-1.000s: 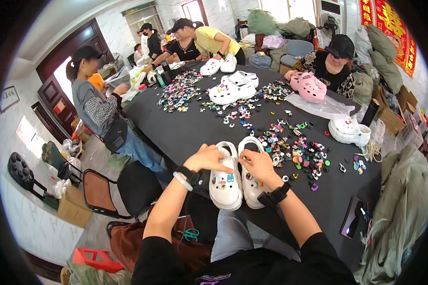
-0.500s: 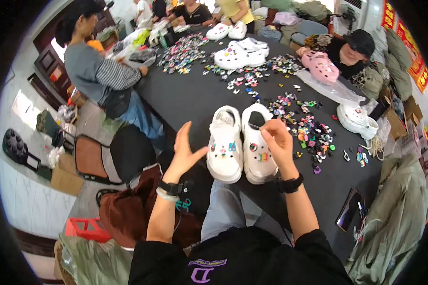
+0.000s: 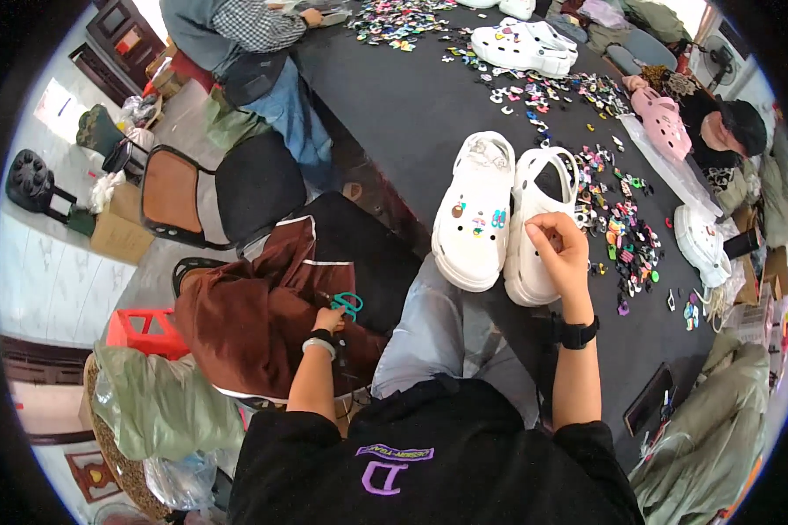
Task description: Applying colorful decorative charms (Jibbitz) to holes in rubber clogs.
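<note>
A pair of white clogs stands at the table's near edge: the left clog (image 3: 474, 188) bears several colourful charms, while the right clog (image 3: 527, 206) is partly covered by my right hand (image 3: 559, 249). That hand is closed, thumb and forefinger pinched together over the clog; whatever they hold is too small to make out. Down at the left, my left hand (image 3: 329, 320) has its fingers closed at the teal loops of what look like scissors (image 3: 348, 304). These lie on a black seat (image 3: 368, 249) beside brown cloth (image 3: 254, 306).
Loose charms (image 3: 626, 232) are heaped right of the clogs, with more (image 3: 398, 22) at the far side. Other white clogs (image 3: 524, 48) stand beyond. A phone (image 3: 649, 400) lies near the right edge. Across the table, one person is beside a pink clog (image 3: 661, 122); another stands at left.
My left hand has dropped from beside the clogs to the scissors on the seat. My right hand stays pinched over the right clog. The view has swung left and down.
</note>
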A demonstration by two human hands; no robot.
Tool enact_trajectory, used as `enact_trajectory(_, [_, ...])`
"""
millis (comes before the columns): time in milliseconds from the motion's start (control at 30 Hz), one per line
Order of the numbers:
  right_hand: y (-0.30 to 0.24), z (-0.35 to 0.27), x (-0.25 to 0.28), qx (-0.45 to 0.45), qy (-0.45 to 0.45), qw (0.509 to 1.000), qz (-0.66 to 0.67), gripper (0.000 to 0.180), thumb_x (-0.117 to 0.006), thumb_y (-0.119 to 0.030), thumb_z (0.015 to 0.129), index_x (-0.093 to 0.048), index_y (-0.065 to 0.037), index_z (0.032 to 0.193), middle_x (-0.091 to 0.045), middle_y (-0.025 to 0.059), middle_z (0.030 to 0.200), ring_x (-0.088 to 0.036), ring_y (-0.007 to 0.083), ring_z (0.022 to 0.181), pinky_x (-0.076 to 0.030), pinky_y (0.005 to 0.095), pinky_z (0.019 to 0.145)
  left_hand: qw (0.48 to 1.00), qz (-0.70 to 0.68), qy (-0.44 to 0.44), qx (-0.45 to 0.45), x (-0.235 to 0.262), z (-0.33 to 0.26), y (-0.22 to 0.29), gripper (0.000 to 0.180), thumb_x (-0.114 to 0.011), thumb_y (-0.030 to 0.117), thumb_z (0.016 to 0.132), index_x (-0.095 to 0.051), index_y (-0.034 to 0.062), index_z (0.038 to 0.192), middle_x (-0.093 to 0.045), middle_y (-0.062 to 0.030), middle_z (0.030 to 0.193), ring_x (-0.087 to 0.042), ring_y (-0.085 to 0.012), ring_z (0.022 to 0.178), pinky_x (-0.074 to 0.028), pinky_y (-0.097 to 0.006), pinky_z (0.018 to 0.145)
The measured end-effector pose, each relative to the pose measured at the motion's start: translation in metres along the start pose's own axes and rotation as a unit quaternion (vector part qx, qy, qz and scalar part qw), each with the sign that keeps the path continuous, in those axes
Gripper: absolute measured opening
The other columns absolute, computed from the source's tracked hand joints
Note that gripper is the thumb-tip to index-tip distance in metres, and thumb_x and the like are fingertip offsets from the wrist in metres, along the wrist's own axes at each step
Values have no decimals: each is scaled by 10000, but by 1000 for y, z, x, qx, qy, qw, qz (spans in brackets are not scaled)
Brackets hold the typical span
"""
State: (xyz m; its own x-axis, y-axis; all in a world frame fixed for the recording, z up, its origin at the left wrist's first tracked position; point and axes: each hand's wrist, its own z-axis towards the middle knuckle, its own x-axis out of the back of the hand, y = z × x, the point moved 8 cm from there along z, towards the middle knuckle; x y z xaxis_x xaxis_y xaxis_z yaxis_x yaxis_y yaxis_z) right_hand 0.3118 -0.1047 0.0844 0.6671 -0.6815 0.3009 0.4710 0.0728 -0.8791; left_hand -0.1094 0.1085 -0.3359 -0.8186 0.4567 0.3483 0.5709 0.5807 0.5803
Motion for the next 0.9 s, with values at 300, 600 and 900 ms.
enact_trajectory(300, [5,-3,-6,12,39,986,160,70,-671,-65,860,-646,-11,898,-592,9,829,-514,66,717,-399,210,640,973,51,223,2,3,22,-15,801,-805,255,689,-320,-148,1183,-569,-311,1144,-584,-407,1091,-470,-410,943])
enact_trajectory(600, [-22,-3,13,77,105,991,41,96,-640,-104,878,-681,-25,911,-591,42,844,-551,125,744,-429,251,643,835,-492,-236,-74,3,-76,27,285,-646,216,857,-538,87,1087,-474,-103,1374,-513,-197,950,-429,-333,897])
enact_trajectory(900, [-39,-4,2,162,81,976,-121,79,-682,-170,814,-678,-92,830,-583,46,740,-561,231,719,-387,357,656,807,-307,-367,-347,-20,-300,201,693,-621,544,848,-448,102,1353,-560,-123,1137,-531,-190,844,-435,-327,749])
